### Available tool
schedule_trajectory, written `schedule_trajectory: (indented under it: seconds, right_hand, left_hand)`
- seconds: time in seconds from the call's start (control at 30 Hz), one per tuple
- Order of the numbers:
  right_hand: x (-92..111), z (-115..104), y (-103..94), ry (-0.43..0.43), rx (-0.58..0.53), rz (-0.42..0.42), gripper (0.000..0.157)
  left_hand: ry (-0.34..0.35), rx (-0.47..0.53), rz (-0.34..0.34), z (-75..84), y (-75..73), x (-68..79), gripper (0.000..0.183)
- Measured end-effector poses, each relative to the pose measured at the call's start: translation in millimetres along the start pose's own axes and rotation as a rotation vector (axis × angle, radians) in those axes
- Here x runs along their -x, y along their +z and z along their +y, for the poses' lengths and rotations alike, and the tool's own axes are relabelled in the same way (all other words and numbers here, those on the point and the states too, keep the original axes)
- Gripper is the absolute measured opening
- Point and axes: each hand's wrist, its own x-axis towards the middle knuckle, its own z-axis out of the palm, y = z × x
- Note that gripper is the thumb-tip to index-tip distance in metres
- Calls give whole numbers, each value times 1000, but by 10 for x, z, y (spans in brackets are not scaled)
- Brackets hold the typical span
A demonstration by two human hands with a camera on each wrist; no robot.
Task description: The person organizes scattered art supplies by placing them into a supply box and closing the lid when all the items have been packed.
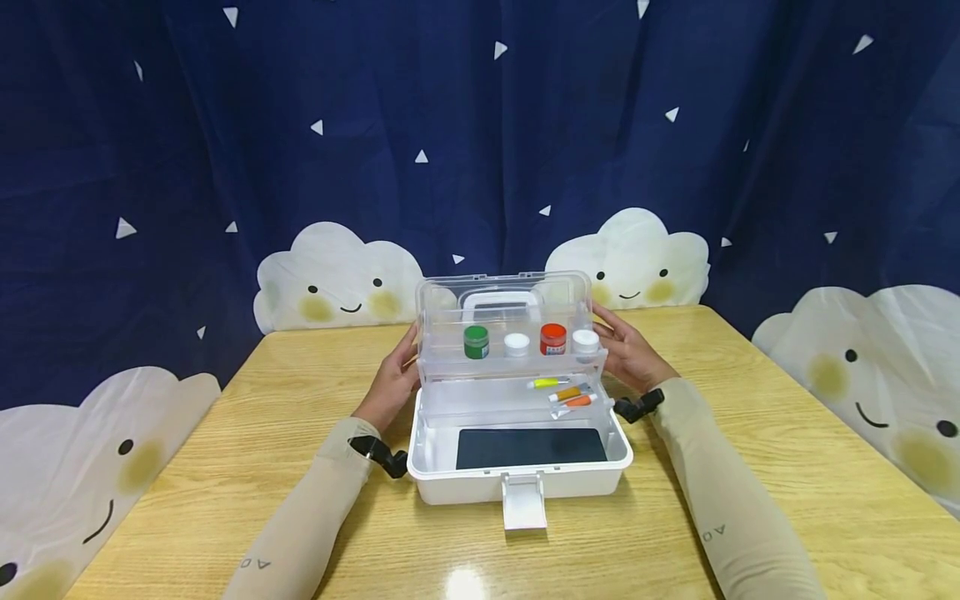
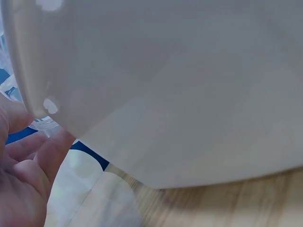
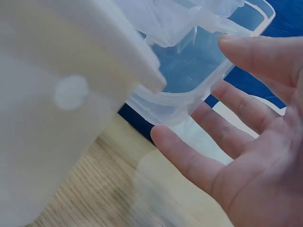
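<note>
A white plastic storage box stands with its clear lid raised at the back. A raised tray holds a green-lidded jar, a red-lidded jar and two white-lidded jars. Lower down lie a yellow tube and two orange tubes. A dark rectangular panel lies in the base. At the left rear, my left hand holds the lid's edge between thumb and curled fingers. My right hand, fingers mostly straight, touches the lid's right edge, thumb at the rim and fingers behind.
The box sits on a wooden table. Its front latch hangs down over the tabletop. Behind the table hangs a dark blue curtain with printed clouds and white triangles.
</note>
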Motion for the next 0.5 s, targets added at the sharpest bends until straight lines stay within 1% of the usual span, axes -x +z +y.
schedule_trajectory:
  seconds: [0.2, 0.4, 0.5]
  right_hand:
    - [-13, -34, 12, 3, 60, 22, 61]
    - [-9, -63, 41, 11, 57, 25, 62]
    - [0, -72, 44, 2, 69, 28, 62]
  left_hand:
    - [51, 31, 44, -11, -13, -2, 63]
    - [44, 34, 82, -29, -26, -7, 61]
    - [51, 26, 107, -23, -16, -12, 61]
